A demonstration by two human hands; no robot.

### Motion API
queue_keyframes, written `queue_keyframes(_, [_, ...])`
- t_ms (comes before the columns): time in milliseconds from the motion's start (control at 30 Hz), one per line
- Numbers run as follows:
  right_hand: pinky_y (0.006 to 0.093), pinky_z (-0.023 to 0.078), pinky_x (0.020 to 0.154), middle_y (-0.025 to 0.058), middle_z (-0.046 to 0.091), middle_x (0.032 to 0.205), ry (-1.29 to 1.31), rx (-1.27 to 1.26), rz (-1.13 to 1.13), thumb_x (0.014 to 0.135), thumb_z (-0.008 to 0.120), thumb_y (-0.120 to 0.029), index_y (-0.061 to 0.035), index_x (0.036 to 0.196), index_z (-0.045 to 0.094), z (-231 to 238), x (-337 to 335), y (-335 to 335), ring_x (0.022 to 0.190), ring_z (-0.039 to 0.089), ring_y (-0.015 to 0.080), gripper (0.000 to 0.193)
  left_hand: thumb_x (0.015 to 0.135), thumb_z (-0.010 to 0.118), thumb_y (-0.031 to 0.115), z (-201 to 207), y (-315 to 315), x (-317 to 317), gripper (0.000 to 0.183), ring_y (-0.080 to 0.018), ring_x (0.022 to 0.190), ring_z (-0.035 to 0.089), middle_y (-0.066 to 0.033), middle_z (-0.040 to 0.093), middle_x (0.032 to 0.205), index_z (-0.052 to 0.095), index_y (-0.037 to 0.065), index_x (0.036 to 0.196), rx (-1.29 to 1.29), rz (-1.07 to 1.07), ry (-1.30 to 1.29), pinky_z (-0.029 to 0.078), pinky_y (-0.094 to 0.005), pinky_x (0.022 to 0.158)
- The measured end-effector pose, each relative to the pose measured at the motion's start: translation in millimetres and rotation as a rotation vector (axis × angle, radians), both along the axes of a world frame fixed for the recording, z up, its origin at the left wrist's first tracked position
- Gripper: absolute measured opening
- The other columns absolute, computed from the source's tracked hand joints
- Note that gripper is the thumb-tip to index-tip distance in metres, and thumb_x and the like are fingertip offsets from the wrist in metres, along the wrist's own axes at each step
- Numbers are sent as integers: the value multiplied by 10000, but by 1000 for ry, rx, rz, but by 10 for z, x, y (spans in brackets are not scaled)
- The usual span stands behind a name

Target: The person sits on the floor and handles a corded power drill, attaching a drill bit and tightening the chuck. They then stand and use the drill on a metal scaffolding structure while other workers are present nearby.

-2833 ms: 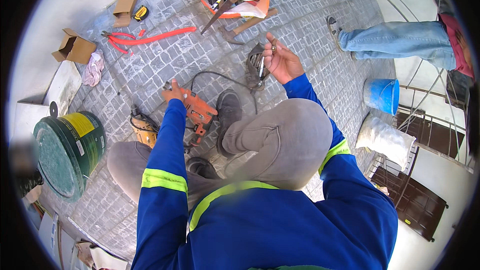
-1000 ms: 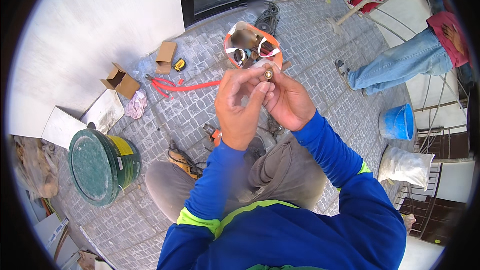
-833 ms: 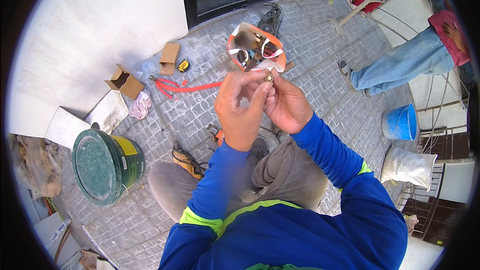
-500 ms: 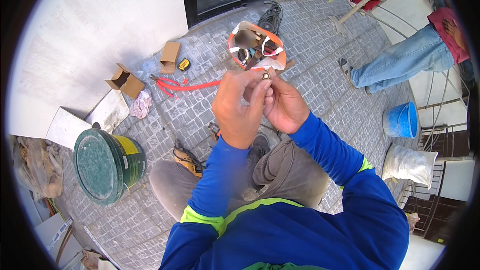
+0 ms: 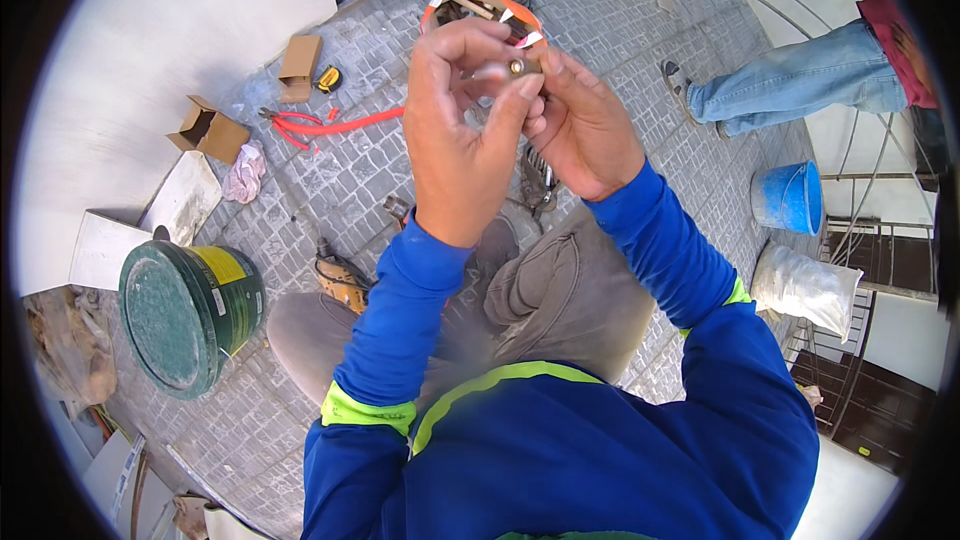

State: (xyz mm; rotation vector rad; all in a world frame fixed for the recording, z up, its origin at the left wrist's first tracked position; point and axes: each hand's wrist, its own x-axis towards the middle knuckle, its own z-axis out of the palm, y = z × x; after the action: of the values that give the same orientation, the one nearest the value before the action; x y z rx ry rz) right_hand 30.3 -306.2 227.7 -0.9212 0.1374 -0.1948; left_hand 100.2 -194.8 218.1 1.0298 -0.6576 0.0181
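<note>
My left hand [image 5: 462, 130] and my right hand [image 5: 592, 130] are raised together in front of me, fingertips meeting. Between them is a small round metal fitting [image 5: 517, 67], brass-coloured at its end. My right thumb and fingers pinch it, and my left thumb and a motion-blurred left finger are at its other side. Beyond my fingers stands an orange-and-white bag of tools [image 5: 530, 28], partly hidden by them. A red tube [image 5: 365, 122] runs along the paving and passes out of sight behind my left hand.
Left lie red-handled pliers [image 5: 290, 127], a tape measure [image 5: 329, 79], two cardboard boxes [image 5: 299, 68] and a crumpled cloth [image 5: 244, 173]. A lidded green bucket [image 5: 185, 315] and a drill [image 5: 342, 280] are nearer. Right are a blue bucket [image 5: 785, 198], a white sack [image 5: 805, 290] and a standing person [image 5: 800, 95].
The view has shifted, so the surroundings appear higher and further left. My hands are still together at the fitting, and my left fingers are spread a little wider.
</note>
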Motion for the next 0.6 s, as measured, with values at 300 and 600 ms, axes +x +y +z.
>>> queue_keyframes(300, [276,546,774,107,701,1047,405,-833,-164,1010,550,-194,-2,1213,607,-1658,-231,-2051,883,652,133,286,993,567,91,-904,407,144,189,-211,979,661,-112,654,1066,529,26,1166,72,-184,426,537,-351,887])
queue_keyframes(600, [452,541,793,84,731,884,1194,-1555,-30,850,636,-199,-200,900,729,-4566,-1509,-2308,876,696,318,106,983,598,108,-2056,1649,-453,176,-142,832,646,-73,674,961,541,54,1140,586,63,906,505,-258,747])
